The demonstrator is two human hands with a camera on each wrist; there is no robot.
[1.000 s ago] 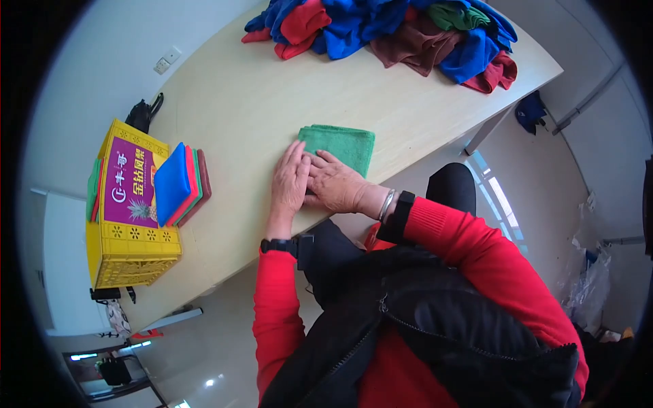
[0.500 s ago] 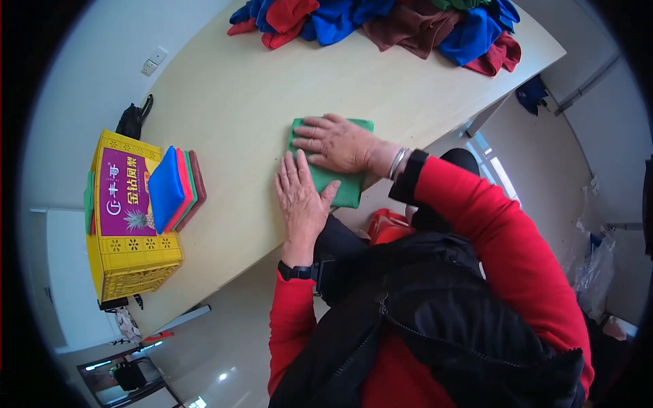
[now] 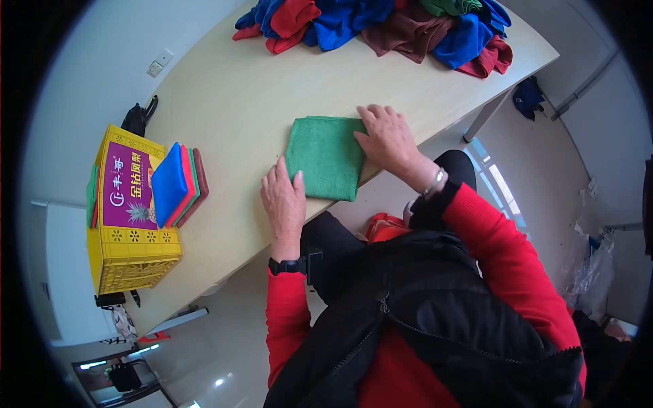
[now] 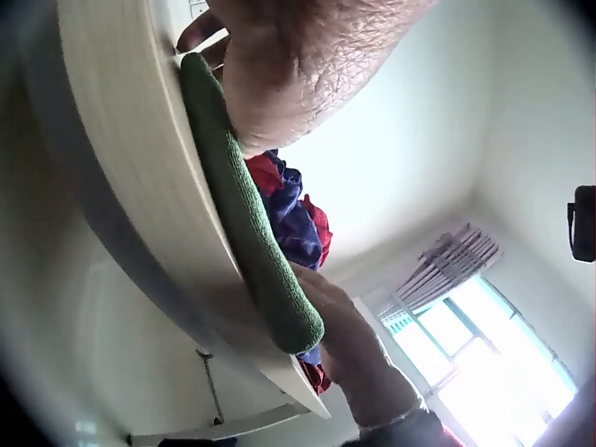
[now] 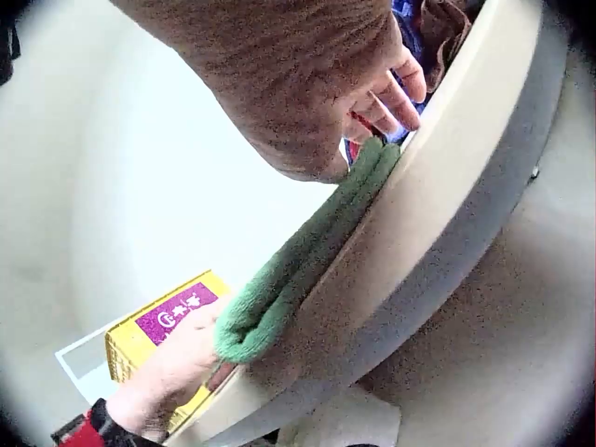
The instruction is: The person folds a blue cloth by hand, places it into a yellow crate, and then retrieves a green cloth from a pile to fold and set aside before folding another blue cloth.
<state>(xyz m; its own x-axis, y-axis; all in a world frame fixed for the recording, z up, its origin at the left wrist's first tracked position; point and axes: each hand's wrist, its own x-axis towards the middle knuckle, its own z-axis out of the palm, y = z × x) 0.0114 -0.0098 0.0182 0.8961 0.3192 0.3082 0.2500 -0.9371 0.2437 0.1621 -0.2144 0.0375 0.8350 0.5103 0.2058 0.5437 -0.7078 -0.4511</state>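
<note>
A green cloth [image 3: 325,160], folded into a thick square, lies flat at the table's front edge. Along its left side rests my left hand [image 3: 282,202], fingers straight and thumb by the cloth's edge. My right hand [image 3: 390,141] is at the opposite side, fingers extended, with its thumb and fingertips right at the upper right corner. The right wrist view shows the folded layers of the green cloth [image 5: 298,265] side-on, with the right hand's fingers [image 5: 396,98] beyond its far end. In the left wrist view, the cloth's rounded edge [image 4: 247,219] runs between both hands.
Folded blue, red, green and brown cloths [image 3: 174,185] lean against a yellow crate [image 3: 139,251] with a purple label at the left. A loose heap of cloths [image 3: 408,30] lies along the table's far side. The wooden table [image 3: 231,122] has a curved left edge.
My hands were together on the green cloth, then spread over it. Now the right hand has moved right off its top to the edge, and the left hand sits slightly further left.
</note>
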